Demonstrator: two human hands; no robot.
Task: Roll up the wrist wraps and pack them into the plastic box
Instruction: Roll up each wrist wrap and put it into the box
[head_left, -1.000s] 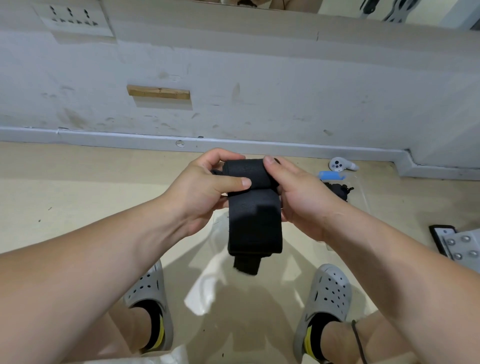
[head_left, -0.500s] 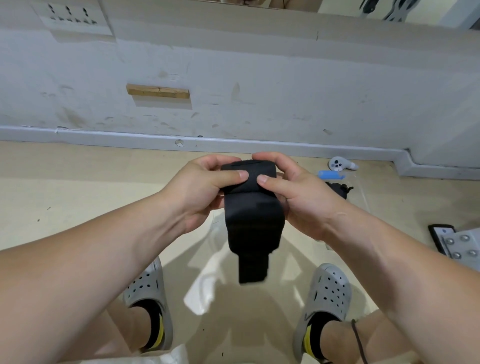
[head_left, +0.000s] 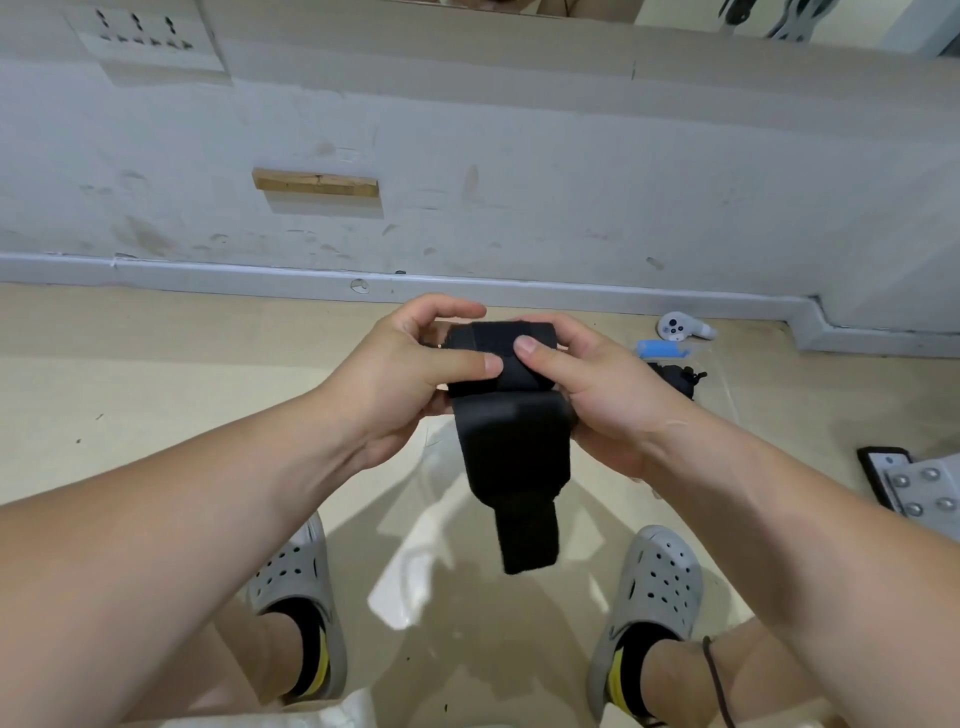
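Head view: half-rolled wrist wrap (head_left: 511, 441) in hands (head_left: 400, 374) (head_left: 597, 387)

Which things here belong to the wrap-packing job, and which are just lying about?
Job: black wrist wrap, half rolled, in left hand and right hand; clear plastic box; black bundle, likely another wrap.
Lying about: white controller; bolted metal plate; wooden block on wall.

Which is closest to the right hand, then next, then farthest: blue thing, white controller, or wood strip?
1. Blue thing, on the floor, just right of the right hand.
2. White controller, farther back, right.
3. Wood strip, up on the wall, left.
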